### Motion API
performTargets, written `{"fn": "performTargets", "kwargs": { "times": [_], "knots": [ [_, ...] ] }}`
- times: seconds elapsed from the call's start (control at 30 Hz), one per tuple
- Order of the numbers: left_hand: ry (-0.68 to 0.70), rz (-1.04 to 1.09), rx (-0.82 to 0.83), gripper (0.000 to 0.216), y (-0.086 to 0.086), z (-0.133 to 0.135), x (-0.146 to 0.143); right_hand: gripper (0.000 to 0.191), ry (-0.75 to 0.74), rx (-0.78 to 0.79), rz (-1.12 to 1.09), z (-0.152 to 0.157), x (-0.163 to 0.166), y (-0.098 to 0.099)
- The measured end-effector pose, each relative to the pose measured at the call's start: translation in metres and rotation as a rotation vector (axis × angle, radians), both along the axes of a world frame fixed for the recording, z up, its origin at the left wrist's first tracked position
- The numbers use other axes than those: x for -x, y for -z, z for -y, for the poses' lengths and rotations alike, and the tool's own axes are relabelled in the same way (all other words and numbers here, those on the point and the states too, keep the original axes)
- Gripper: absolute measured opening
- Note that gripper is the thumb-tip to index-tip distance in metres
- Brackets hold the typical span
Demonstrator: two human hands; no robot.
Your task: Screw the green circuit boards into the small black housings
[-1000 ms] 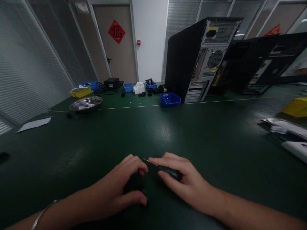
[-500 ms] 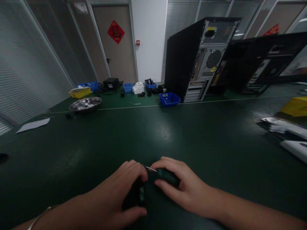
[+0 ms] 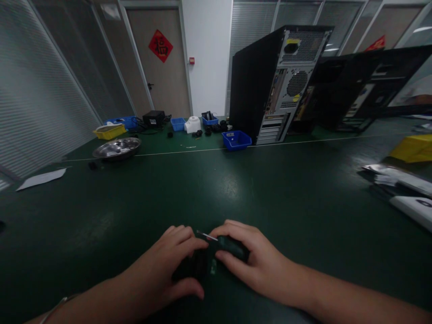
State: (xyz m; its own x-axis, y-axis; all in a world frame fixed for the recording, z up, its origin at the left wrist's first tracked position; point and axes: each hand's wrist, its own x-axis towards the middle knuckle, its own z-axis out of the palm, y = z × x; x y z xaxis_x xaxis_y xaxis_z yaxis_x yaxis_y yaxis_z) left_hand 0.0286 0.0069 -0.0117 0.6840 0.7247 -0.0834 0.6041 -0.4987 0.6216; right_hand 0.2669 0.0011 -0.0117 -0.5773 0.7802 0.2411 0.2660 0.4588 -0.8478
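Observation:
My right hand (image 3: 248,254) is wrapped round the dark green handle of a screwdriver (image 3: 232,247). Its thin metal shaft points left, toward the fingers of my left hand (image 3: 175,261). That left hand curls over a small black casing (image 3: 197,264), thumb below and fingers above; much of the casing is hidden by the hand and the dark light. Just right of the casing, between both hands, is a small green circuit board (image 3: 213,266). Whether the board still touches the casing I cannot tell.
On the green table, a blue bin (image 3: 236,141) stands before a black computer tower (image 3: 256,85). A metal dish (image 3: 116,149) and a yellow basket (image 3: 110,131) are at the far left. A yellow box (image 3: 413,149) and a white device (image 3: 413,209) lie right.
The green circuit board has shifted right, away from the black casing. More of the screwdriver's shaft now shows, its tip clear of my left fingers. The view has shifted slightly.

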Motion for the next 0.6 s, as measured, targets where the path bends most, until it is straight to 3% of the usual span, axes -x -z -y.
{"fn": "performTargets", "kwargs": {
  "times": [0.23,0.4,0.6],
  "knots": [
    [-0.050,0.082,-0.078,0.050,0.003,0.005,-0.006,0.016,0.060,-0.017,0.049,0.000,0.001,0.002],
    [-0.108,0.059,-0.068,0.044,-0.004,0.003,-0.007,0.014,0.182,-0.053,0.248,0.001,-0.002,-0.008],
    [-0.081,0.115,0.006,0.040,-0.009,-0.005,-0.001,0.035,0.147,0.099,0.557,0.006,0.000,-0.017]
  ]
}}
